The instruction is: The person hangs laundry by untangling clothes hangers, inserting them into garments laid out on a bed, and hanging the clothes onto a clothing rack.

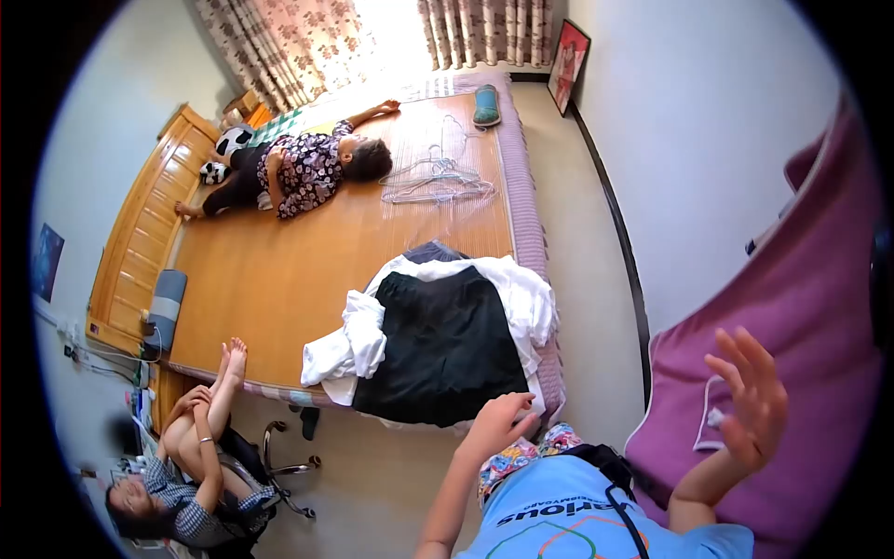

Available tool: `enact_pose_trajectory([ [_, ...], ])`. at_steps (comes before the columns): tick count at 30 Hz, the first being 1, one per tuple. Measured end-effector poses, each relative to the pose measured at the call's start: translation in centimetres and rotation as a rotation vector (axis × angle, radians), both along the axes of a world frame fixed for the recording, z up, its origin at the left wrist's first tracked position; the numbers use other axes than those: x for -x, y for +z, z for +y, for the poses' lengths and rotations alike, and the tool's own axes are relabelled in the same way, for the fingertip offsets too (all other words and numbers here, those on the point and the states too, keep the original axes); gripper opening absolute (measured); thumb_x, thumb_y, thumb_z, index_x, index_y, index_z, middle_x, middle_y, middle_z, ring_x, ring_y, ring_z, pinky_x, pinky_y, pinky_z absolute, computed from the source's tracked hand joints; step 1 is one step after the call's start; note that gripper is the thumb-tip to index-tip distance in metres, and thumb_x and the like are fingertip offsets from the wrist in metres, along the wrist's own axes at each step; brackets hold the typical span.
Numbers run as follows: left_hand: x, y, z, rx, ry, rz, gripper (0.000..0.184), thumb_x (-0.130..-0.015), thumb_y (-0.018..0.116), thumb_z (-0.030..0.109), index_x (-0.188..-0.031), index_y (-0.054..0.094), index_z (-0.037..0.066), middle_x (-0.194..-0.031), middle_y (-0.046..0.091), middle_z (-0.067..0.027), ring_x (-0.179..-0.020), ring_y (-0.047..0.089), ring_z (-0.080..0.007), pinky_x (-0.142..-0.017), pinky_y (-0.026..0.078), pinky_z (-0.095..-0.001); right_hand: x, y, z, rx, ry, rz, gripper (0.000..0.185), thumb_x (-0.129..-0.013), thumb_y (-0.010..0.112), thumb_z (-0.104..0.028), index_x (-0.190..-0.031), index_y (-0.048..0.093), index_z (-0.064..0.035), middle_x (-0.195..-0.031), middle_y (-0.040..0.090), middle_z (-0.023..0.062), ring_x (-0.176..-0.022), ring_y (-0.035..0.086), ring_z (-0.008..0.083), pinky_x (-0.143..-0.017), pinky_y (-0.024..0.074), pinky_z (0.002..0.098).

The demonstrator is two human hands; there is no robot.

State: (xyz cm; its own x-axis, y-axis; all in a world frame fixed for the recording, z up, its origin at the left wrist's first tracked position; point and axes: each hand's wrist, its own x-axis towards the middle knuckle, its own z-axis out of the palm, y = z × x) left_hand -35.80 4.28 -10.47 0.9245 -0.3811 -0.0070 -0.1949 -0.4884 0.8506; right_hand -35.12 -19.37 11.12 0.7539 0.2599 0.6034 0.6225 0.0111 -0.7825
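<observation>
Blue shirt [577, 522] reads "various"; left hand [500, 425] loosely uncurled near black garment [447, 345], right hand [747, 401] spread wide.

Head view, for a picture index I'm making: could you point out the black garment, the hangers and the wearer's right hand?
Black garment [445, 335]: head view, middle of its spread cloth.
Hangers [440, 183]: head view, middle of the pile.
Right hand [756, 407]: head view, middle of the hand.

The left hand [501, 425] hangs low, loosely curved; the right hand [752, 402] is raised, splayed.
</observation>
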Motion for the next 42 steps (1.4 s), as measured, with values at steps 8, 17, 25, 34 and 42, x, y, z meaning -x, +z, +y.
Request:
enact_pose_trajectory([
  [8,-6.6,-3.6,-4.4,-0.127,0.112,0.075,0.026,-0.074,0.053,0.023,-0.091,0.052,0.004,-0.077,0.055,-0.0094,-0.072,0.053,-0.0248,-0.063,0.042,-0.0326,-14.3,-9.5,-9.5,0.740,-0.134,0.391,0.051,-0.071,0.048,-0.003,-0.120,0.034,-0.0043,-0.123,0.031,0.0157,-0.113,0.031,0.0286,-0.093,0.0245,0.0314],
  [17,-15.3,-5.4,-22.2,0.000,0.071,0.227,0.031,-0.077,0.048,0.029,-0.095,0.049,0.003,-0.089,0.055,-0.0131,-0.081,0.052,-0.0277,-0.069,0.042,-0.0366,-28.0,-13.8,-19.0,0.806,0.089,0.416,0.053,-0.070,0.054,-0.012,-0.119,0.036,-0.0067,-0.119,0.033,0.0197,-0.109,0.033,0.0326,-0.091,0.0275,0.0358],
  [25,-22.9,-6.1,-22.4,-0.115,0.128,0.130,0.030,-0.077,0.049,0.028,-0.096,0.049,0.004,-0.083,0.054,-0.0134,-0.080,0.052,-0.0280,-0.068,0.042,-0.0358,-36.8,-16.8,-17.9,0.926,0.113,0.284,0.056,-0.065,0.060,-0.014,-0.116,0.039,-0.0061,-0.119,0.034,0.0168,-0.111,0.031,0.0332,-0.091,0.0280,0.0374],
  [34,-38.9,-9.3,-15.2,-0.152,0.309,0.017,0.030,-0.076,0.050,0.028,-0.094,0.049,0.004,-0.084,0.054,-0.0136,-0.079,0.052,-0.0291,-0.068,0.041,-0.0371,-52.4,-18.3,-12.4,1.348,-0.026,0.179,0.060,-0.060,0.066,-0.023,-0.113,0.041,-0.0094,-0.115,0.038,0.0171,-0.112,0.030,0.0353,-0.088,0.0301,0.0414],
  [42,-50.0,-5.8,-8.8,-0.113,0.609,-0.020,0.030,-0.073,0.053,0.024,-0.093,0.051,0.002,-0.085,0.055,-0.0141,-0.079,0.052,-0.0286,-0.069,0.041,-0.0358,-67.9,-25.1,-2.2,1.501,0.351,0.058,0.062,-0.058,0.067,-0.030,-0.112,0.042,-0.0124,-0.114,0.040,0.0152,-0.111,0.031,0.0322,-0.083,0.0333,0.0469],
])
